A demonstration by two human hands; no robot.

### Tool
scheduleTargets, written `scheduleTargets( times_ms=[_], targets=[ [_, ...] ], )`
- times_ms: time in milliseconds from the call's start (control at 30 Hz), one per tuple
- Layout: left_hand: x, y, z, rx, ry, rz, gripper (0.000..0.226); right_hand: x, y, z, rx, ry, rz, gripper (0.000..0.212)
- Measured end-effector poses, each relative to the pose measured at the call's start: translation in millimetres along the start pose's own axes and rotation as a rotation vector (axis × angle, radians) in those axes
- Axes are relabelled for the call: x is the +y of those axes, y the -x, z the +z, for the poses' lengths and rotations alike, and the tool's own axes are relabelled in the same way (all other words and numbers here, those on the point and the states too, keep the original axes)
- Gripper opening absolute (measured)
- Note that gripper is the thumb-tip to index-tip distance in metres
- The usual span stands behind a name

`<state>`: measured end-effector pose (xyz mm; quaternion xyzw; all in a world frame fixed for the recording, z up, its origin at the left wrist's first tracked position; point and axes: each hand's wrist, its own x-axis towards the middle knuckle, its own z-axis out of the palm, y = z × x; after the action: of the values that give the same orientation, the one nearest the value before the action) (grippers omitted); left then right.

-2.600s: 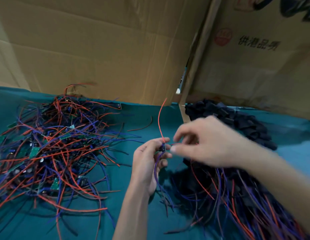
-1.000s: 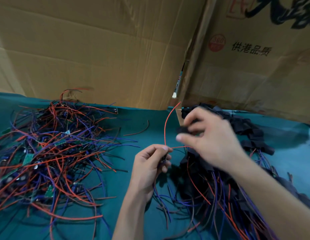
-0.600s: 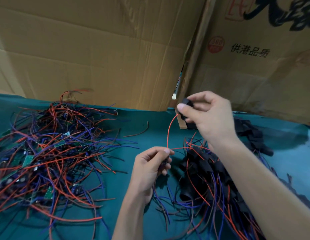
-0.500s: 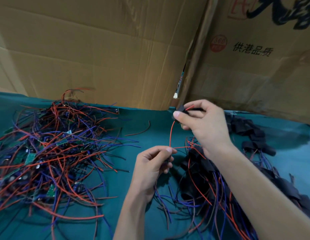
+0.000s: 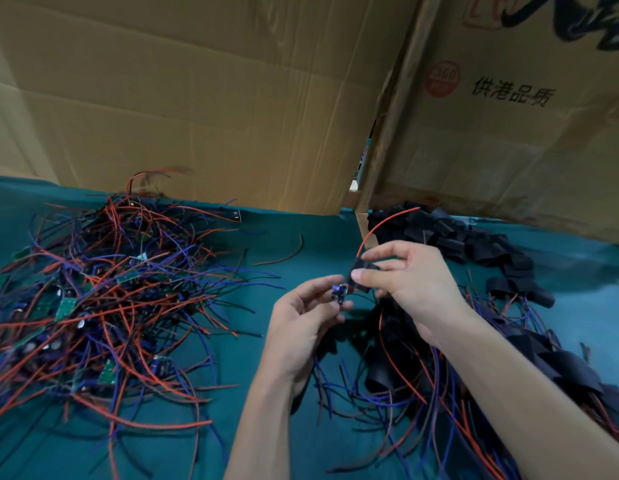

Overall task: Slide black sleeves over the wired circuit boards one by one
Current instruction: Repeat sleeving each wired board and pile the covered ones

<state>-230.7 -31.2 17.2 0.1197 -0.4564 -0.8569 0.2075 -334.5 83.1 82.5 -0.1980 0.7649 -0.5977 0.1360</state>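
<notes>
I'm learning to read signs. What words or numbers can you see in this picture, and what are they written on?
"供港品质": black print on the right cardboard box.
"360": inside the red round stamp on that box; the smaller marks under it are too blurred to read.
Big black brush writing at the box's top: cut off by the edge, unreadable.
Red square seal beside it: cut off, unreadable.

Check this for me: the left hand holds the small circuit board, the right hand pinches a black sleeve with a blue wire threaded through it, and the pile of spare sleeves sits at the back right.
One detail is wrong. In the head view the wire running through the black sleeve in the right hand is red, not blue. The rest stands: the left hand holds the small circuit board, and the spare sleeves lie at the back right.
</notes>
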Motion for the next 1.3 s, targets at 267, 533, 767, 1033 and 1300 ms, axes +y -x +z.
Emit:
scheduleTargets(
  times_ms=[267,533,767,1033,1300],
  targets=[
    [-4,0,2,0.046,-0.025,0.102,0.026,2,3,4,0.022,0.04,-0.037,0.025],
    [-6,-1,4,0.142,-0.143,0.153,0.031,0,4,8,0.048,0.391,-0.086,0.034],
    [-8,-2,7,0.196,-0.22,0.214,0.03,-4,2,16,0.007,0.374,-0.036,0.036],
    [-13,-2,11,0.092,-0.337,0.217,0.027,-16,10,11,-0.032,0.123,0.044,0.032],
    [-11,-6,13,0.158,-0.218,0.093,0.035,-59,23,-85,-0.052,0.386,0.14,0.039]
  ],
)
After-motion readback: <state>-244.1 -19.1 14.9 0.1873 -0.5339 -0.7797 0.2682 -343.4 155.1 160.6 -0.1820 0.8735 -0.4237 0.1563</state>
